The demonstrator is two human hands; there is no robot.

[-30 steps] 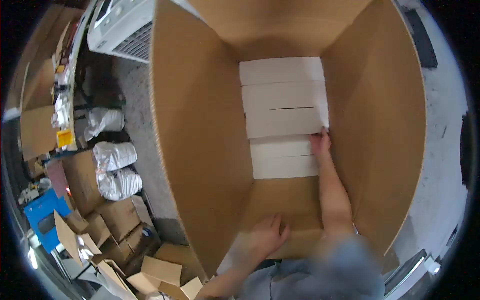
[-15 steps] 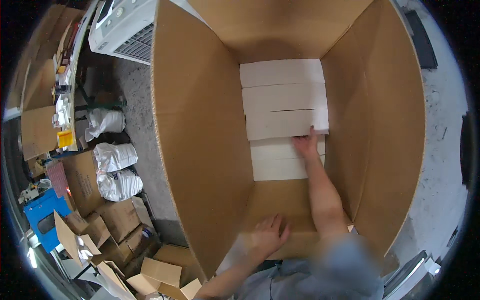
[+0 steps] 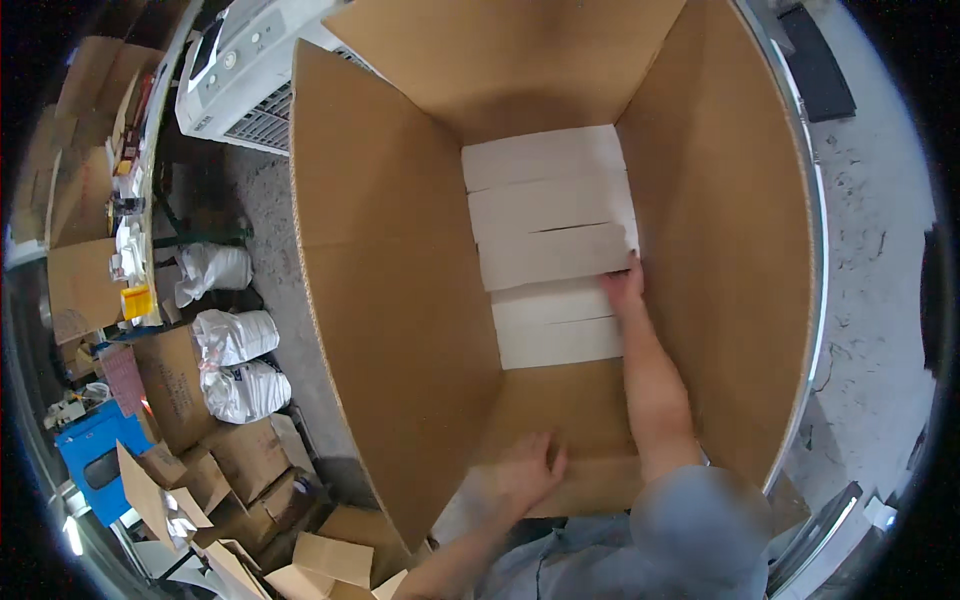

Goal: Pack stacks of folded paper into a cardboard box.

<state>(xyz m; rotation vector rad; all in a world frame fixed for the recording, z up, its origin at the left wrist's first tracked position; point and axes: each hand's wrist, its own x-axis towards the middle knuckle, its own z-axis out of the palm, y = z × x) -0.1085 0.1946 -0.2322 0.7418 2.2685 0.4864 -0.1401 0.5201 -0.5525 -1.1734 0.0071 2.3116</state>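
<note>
Deep inside a large brown cardboard carton (image 3: 390,190) lies a row of flat white boxes (image 3: 545,157), set side by side. My right arm reaches down along the carton's right side. My right hand (image 3: 625,287) grips the near right corner of one white box (image 3: 553,258), thumb on top and the other fingers partly hidden at its edge. This box sits slightly askew and higher than the white boxes (image 3: 557,308) nearer me. My left hand (image 3: 532,472) lies at the carton's near wall, fingers loosely bent, thumb apart, holding nothing visible.
High carton walls surround the white boxes. Left of the carton are white sacks (image 3: 240,338), opened cardboard boxes (image 3: 330,560), a blue object (image 3: 100,450) and a cluttered shelf (image 3: 135,250). A white machine with a grille (image 3: 250,75) stands at the far left corner.
The gripped white box has turned slightly, its right end moving away from me with my right hand. My left hand stays at the near wall. The whole view has shifted a little.
</note>
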